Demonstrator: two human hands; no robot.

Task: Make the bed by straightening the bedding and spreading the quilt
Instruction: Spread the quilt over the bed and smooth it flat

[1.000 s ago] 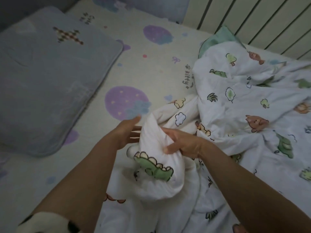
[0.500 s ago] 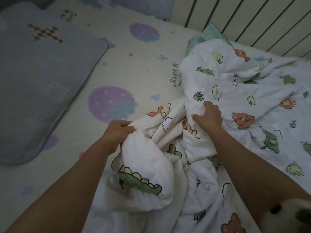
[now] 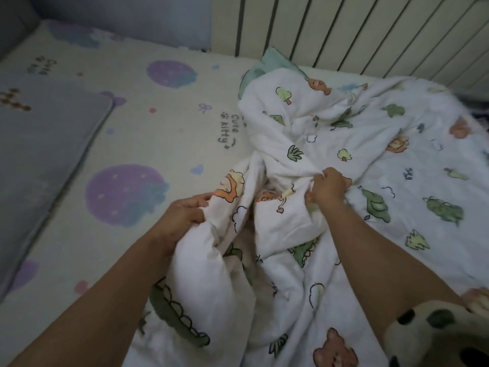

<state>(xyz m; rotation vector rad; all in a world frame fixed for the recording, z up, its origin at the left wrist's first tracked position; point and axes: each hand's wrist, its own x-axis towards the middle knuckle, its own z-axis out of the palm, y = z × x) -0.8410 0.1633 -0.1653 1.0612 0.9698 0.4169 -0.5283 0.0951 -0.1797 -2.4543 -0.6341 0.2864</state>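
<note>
While the left hand grips one quilt fold and the right hand pinches another, pull them apart gently to flatten it.

Behind the bed we see a cream wall panel ribbed with dark vertical grooves, running along the far side and slanting off to the right. To its left stands a grey padded panel, which may be a headboard, though we cannot be sure in this dim view. A similar grey padded edge meets it at the upper left corner. The light is low, soft and cool, with no sharp shadows. At the far right, below the ribbed panel, we make out a dark gap.
</note>
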